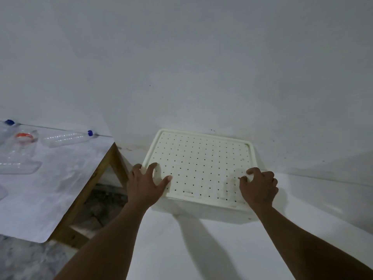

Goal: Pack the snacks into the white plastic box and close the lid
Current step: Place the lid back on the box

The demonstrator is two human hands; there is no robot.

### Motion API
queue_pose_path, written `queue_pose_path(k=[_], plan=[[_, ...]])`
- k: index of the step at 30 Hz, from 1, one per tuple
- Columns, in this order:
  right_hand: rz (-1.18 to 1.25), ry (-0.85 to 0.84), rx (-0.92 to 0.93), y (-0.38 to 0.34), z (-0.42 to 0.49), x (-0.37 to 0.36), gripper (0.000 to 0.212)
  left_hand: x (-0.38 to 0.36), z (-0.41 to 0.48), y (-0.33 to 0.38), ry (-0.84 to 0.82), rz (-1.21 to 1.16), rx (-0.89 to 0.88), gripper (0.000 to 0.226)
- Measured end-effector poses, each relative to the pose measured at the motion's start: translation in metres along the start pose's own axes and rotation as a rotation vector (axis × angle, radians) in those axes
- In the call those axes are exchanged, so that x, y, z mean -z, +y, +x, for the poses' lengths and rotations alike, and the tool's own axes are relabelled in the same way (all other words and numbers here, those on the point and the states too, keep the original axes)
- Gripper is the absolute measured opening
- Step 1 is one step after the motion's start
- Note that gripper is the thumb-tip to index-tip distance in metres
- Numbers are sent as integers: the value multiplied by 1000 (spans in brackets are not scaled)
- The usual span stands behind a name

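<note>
The white plastic box (205, 211) stands on a white surface against the wall, with its perforated cream lid (201, 164) lying flat on top. My left hand (145, 183) rests at the lid's near left corner, fingers spread, thumb on the lid and the others curled over its left edge. Over the near right corner is my right hand (260, 186), fingers bent and apart, fingertips touching the lid. No snacks are visible; the box's inside is hidden by the lid.
A wooden-framed table (60, 184) with a white top stands to the left. On it lie clear plastic bottles with blue caps (66, 138) and a clear jar with an orange lid (25, 138). A gap with dark floor (96, 207) separates table and box. The wall (201, 67) is close behind.
</note>
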State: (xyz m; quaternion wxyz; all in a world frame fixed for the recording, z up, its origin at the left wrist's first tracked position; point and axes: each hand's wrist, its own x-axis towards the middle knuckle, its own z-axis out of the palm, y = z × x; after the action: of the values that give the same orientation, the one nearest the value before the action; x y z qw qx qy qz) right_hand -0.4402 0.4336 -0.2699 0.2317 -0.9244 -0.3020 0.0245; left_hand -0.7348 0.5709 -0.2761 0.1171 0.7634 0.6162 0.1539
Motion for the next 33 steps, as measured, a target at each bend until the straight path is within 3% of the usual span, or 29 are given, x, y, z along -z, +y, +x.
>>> queue_pose_path(k=[4, 8, 15, 19, 28, 33], plan=[[0, -8, 32, -2, 8, -8, 32, -2, 4, 5, -32, 47, -30, 78], [-167, 6, 153, 2, 1, -13, 42, 0, 3, 6, -118, 85, -23, 81], [-233, -80, 301, 13, -26, -12, 50, -9, -28, 31, -179, 210, -114, 80], [-247, -142, 406, 23, -41, 0, 49, -11, -45, 65, -306, 189, -181, 80], [-140, -547, 561, 61, -41, 62, 44, -6, -96, 152, -519, 215, -280, 62], [-108, -617, 573, 96, -19, 133, 32, 5, -123, 227, -662, 77, -225, 60]])
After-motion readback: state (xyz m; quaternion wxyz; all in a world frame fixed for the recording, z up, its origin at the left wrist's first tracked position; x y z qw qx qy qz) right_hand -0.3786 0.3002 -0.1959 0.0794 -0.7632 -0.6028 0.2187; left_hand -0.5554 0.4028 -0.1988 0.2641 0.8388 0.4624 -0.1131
